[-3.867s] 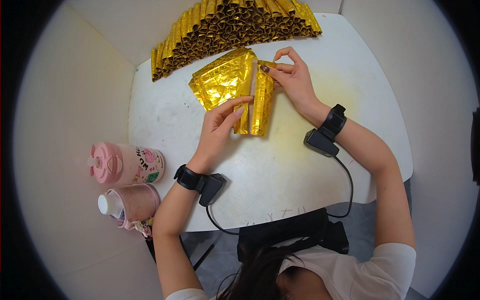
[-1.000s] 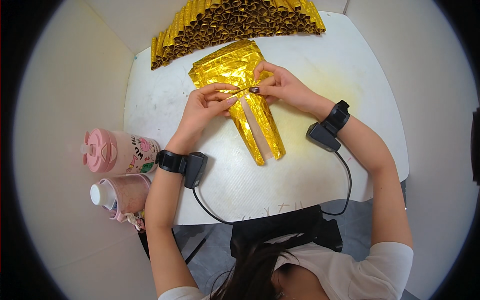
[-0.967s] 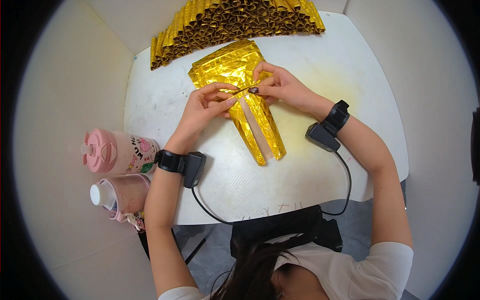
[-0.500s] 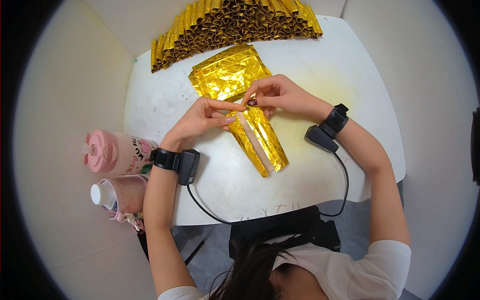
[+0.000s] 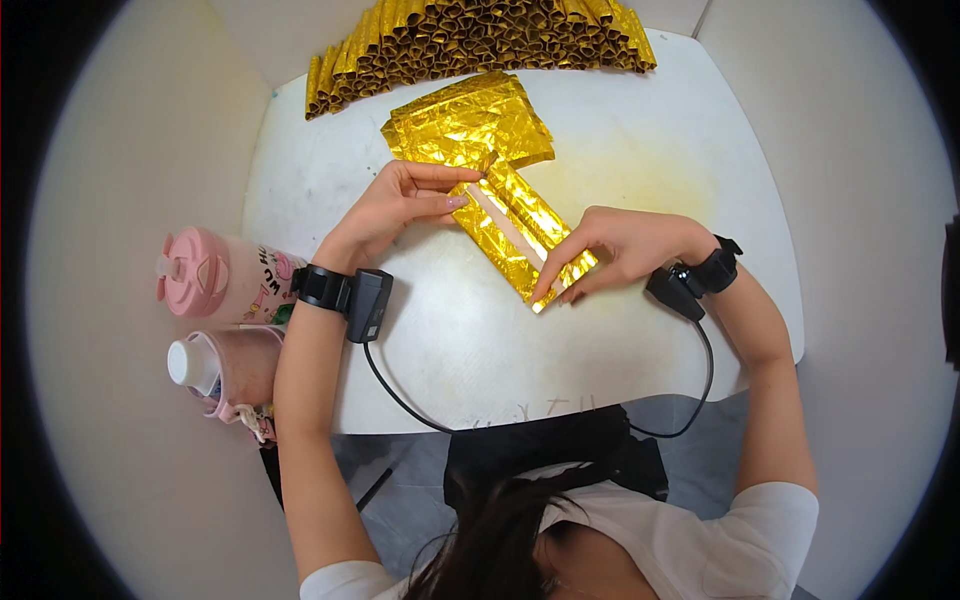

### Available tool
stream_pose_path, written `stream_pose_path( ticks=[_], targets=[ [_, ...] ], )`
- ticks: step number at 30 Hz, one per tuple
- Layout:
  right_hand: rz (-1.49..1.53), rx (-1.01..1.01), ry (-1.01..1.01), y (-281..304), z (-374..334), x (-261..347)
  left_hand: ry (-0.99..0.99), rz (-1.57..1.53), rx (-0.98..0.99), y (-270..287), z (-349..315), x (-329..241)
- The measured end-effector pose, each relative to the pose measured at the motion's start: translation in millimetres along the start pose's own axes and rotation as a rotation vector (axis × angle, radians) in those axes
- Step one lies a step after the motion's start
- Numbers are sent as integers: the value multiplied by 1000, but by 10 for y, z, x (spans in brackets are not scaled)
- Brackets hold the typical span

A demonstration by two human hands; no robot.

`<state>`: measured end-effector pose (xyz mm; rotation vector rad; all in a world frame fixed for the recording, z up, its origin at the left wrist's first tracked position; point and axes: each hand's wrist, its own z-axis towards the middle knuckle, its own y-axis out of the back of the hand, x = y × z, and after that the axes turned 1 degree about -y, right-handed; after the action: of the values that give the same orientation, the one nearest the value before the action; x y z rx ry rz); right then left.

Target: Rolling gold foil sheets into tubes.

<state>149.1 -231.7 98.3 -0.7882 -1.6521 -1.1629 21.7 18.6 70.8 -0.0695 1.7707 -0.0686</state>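
A partly folded sheet of gold foil paper (image 5: 503, 252) lies slantwise in the middle of the white table (image 5: 400, 340), a pale strip showing along its length. My left hand (image 5: 405, 208) pinches its far left end between thumb and fingers. At its near right end my right hand (image 5: 620, 250) grips the edge, thumb and fingers closed around the corner. Just beyond, a stack of flat gold foil sheets (image 5: 465, 120) touches or lies under the far end of the folded one; which, I cannot tell.
Along the back of the table, many rolled gold foil tubes (image 5: 480, 50) are piled with their hollow ends facing me. On the left stand a pink-lidded cup (image 5: 195, 272) and a pink bottle with a white cap (image 5: 235, 365). Cables (image 5: 395, 400) run from devices on both wrists.
My right hand has moved from the far end of the foil sheet down to its near right end. The left hand keeps hold of the far end.
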Motion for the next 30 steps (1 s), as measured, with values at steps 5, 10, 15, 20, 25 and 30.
stream_pose_path(
  ticks=[5,10,15,20,25,30],
  targets=[
    [110,-123,-106,-40,-66,-80,-3,32,10,-1,19,17],
    [148,-122,-120,5,-81,-177,-4,46,10,-2,4,1],
    [200,-141,-155,3,-102,-227,-2,80,90,-5,-15,-9],
    [257,-294,-105,127,-157,-229,-57,37,-19,-31,-23,12],
    [348,-650,-81,206,-57,-249,-272,-83,-301,-166,28,95],
    [595,-1059,221,140,214,-215,-404,-158,-504,-269,63,131]
  ],
)
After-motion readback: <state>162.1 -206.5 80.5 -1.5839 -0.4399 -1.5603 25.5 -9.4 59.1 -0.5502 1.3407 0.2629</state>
